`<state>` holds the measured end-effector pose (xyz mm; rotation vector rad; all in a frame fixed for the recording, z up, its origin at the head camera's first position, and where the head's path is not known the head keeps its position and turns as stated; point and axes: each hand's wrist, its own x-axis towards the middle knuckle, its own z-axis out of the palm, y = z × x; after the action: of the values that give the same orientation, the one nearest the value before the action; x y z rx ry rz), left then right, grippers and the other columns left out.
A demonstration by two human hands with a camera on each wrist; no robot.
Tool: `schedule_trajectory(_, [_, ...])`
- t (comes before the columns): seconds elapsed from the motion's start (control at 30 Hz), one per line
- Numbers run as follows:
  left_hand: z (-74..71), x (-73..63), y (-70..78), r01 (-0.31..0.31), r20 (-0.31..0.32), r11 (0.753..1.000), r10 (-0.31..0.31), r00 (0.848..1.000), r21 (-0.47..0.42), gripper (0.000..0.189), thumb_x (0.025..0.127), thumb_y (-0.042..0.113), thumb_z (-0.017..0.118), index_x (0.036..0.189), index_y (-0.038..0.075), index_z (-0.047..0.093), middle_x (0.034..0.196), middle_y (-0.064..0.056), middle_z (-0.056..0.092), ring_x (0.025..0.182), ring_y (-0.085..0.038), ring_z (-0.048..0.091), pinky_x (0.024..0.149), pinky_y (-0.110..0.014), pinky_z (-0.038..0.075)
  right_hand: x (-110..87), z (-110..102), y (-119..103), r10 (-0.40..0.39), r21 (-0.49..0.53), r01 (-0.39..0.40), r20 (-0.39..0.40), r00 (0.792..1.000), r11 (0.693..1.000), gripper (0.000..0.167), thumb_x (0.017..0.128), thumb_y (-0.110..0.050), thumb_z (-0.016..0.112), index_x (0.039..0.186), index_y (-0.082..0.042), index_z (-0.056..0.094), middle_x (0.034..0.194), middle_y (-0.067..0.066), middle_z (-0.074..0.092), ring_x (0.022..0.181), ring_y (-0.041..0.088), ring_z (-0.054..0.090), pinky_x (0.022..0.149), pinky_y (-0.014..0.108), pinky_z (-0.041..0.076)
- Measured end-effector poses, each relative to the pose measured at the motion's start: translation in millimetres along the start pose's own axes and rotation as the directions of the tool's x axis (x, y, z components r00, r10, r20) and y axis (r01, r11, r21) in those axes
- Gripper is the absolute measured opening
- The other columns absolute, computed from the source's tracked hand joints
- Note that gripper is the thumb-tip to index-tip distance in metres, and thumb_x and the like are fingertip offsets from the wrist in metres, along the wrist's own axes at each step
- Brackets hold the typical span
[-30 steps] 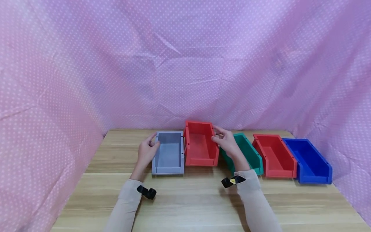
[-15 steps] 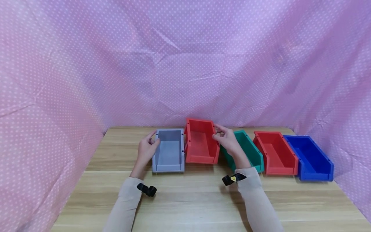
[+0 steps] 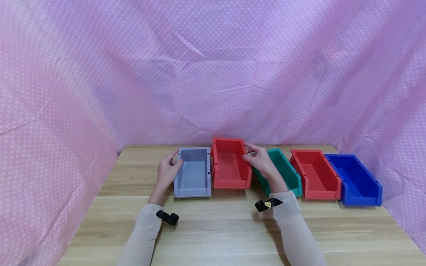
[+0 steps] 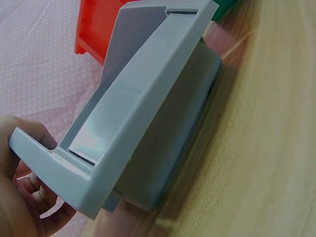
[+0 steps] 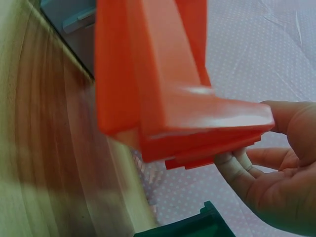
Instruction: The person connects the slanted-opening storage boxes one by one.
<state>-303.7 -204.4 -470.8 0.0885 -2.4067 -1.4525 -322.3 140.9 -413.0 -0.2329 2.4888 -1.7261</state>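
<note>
On the left of the head view, my left hand (image 3: 168, 170) grips the left side wall of a grey plastic storage bin (image 3: 193, 175), thumb over the rim and fingers outside. The left wrist view shows that bin close to the wooden table. My right hand (image 3: 263, 162) pinches the right wall of a red storage bin (image 3: 230, 166), thumb inside and fingers underneath the rim. This red bin is held raised and slightly tilted beside the grey one; in the right wrist view its underside (image 5: 202, 150) shows above the table.
A green bin (image 3: 283, 171), partly behind my right forearm, stands right of the held red bin. Further right sit a second red bin (image 3: 314, 177) and a blue bin (image 3: 354, 181), side by side on the table (image 3: 213, 229). A pink dotted cloth (image 3: 213, 92) encloses the back and sides.
The held red bin has come down slightly relative to the other bins, with my right hand on it. My left hand and the grey bin stay nearly in place.
</note>
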Motion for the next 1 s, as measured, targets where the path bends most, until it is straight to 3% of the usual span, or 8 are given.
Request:
schedule_trajectory(0.13, [-0.5, -1.1, -0.4, 0.002, -0.004, 1.000, -0.002, 1.000, -0.004, 0.047, 0.092, 0.012, 0.069, 0.138, 0.008, 0.064, 0.068, 0.002, 0.048, 0.061, -0.012, 0.043, 0.055, -0.022, 0.036, -0.4, 0.6, 0.2, 0.002, -0.031, -0.002, 0.015, 1.000, 1.000, 0.065, 0.096, -0.005, 0.065, 0.156, -0.006, 0.040, 0.131, 0.026, 0.055, 0.094, 0.024, 0.062, 0.073, 0.022, 0.057])
schedule_trajectory(0.57, [-0.4, -2.3, -0.3, 0.007, -0.005, 1.000, -0.007, 1.000, -0.003, 0.046, 0.092, 0.012, 0.069, 0.138, 0.009, 0.064, 0.070, 0.002, 0.048, 0.062, -0.012, 0.044, 0.055, -0.022, 0.035, -3.5, -0.7, -1.8, -0.016, 0.016, 0.016, -0.005, 1.000, 1.000, 0.062, 0.097, -0.005, 0.064, 0.155, -0.006, 0.043, 0.131, 0.027, 0.056, 0.098, 0.030, 0.066, 0.078, 0.025, 0.059])
schedule_trajectory(0.8, [-2.2, -2.8, 1.3, 0.003, 0.013, 1.000, -0.003, 1.000, -0.013, 0.047, 0.094, 0.011, 0.068, 0.140, 0.008, 0.062, 0.069, 0.001, 0.049, 0.060, -0.011, 0.043, 0.054, -0.022, 0.036, -1.2, -0.2, -1.6, -0.013, 0.063, 0.013, 0.002, 1.000, 0.998, 0.063, 0.097, -0.003, 0.063, 0.155, -0.005, 0.041, 0.131, 0.030, 0.053, 0.091, 0.030, 0.062, 0.065, 0.020, 0.055])
schedule_trajectory(1.0, [-2.0, -2.5, 0.1, 0.011, 0.022, 1.000, -0.011, 1.000, -0.016, 0.048, 0.094, 0.012, 0.067, 0.142, 0.008, 0.061, 0.068, 0.002, 0.049, 0.059, -0.008, 0.043, 0.053, -0.021, 0.035, -1.9, -0.5, -2.0, 0.009, 0.050, -0.009, -0.005, 1.000, 0.999, 0.063, 0.096, -0.003, 0.063, 0.155, -0.006, 0.042, 0.132, 0.030, 0.053, 0.094, 0.029, 0.064, 0.069, 0.020, 0.056])
